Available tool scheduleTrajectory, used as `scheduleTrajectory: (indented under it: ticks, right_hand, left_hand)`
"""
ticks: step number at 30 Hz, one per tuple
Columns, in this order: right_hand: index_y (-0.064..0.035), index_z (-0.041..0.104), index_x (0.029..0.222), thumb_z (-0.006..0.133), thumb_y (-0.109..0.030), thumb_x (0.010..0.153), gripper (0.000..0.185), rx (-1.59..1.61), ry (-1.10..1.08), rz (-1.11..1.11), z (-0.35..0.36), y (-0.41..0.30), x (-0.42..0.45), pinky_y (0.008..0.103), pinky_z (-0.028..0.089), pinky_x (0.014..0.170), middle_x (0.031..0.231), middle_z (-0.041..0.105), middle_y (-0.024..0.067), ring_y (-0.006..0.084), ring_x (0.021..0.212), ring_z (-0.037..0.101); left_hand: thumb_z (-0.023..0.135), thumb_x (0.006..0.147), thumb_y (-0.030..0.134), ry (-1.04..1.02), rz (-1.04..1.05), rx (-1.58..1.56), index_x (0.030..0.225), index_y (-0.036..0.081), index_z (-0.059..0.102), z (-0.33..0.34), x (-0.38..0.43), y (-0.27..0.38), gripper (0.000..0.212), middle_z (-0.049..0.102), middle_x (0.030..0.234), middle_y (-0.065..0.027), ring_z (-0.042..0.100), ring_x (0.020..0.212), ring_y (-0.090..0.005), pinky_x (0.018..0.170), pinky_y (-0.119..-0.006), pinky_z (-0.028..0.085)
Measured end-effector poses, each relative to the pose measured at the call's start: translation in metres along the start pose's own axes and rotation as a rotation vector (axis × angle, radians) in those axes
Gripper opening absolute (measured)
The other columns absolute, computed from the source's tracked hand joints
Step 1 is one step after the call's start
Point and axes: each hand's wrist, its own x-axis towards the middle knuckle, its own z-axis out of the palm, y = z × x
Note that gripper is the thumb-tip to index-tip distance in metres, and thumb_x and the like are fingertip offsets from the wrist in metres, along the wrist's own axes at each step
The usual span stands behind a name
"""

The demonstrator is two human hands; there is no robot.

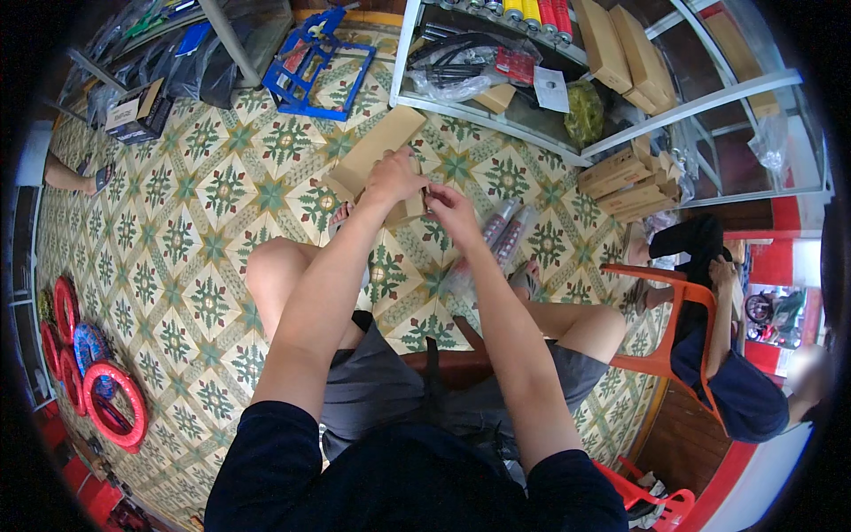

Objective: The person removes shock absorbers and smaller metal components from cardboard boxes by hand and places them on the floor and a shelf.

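Observation:
A brown cardboard box (379, 149) with a raised flap is on the tiled floor between my feet. My left hand (397, 176) lies over the box and grips it, hiding part of its middle. Close beside it, my right hand (453, 207) has its thumb and fingers pinched at the box's right edge; a small dark spot shows there, too small to name. To the right of the box, two long parts in clear plastic wrap (498, 233), perhaps shock absorbers, lie side by side on the floor, partly behind my right forearm.
A glass display cabinet (492, 123) with coil springs and boxes stands ahead right. Blue metal frame (319, 80) leans at the back. Wrapped rings (116, 405), probably tyres, lie left. At right, a person (718, 372) sits on an orange chair (678, 286). Another person's foot (83, 179) shows far left.

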Motion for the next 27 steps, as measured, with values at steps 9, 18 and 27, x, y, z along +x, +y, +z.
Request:
scheduleTrajectory:
  ticks: [9,18,27]
  right_hand:
    - [0.0015,0.060,0.117,0.064,-0.017,0.091,0.032,-0.228,0.103,-0.088,0.008,0.000,-0.008,0.0288,0.056,0.072,0.098,0.065,0.0074,0.0133,0.085,0.063]
    - [-0.0007,0.059,0.106,0.067,-0.022,0.091,0.027,0.063,0.192,-0.065,0.014,0.007,-0.017,0.0272,0.055,0.069,0.093,0.063,0.0048,0.0111,0.082,0.061]
    - [0.0006,0.065,0.104,0.070,-0.021,0.089,0.027,-0.169,0.234,-0.203,0.020,0.013,-0.025,0.0245,0.049,0.067,0.088,0.066,0.0034,0.0088,0.074,0.059]
  left_hand:
    - [0.074,0.071,0.040,-0.105,0.090,-0.029,0.138,0.012,0.044,-0.009,-0.003,-0.001,0.078,0.051,0.132,-0.0244,0.054,0.120,-0.0361,0.099,-0.041,0.045]
    - [0.074,0.073,0.042,-0.060,0.112,-0.077,0.138,0.010,0.047,-0.008,-0.007,0.007,0.077,0.054,0.132,-0.0214,0.051,0.124,-0.0352,0.103,-0.042,0.041]
    - [0.064,0.085,0.037,-0.148,0.094,-0.073,0.137,0.016,0.049,-0.002,0.013,-0.009,0.058,0.052,0.135,-0.0189,0.054,0.121,-0.0333,0.100,-0.040,0.043]
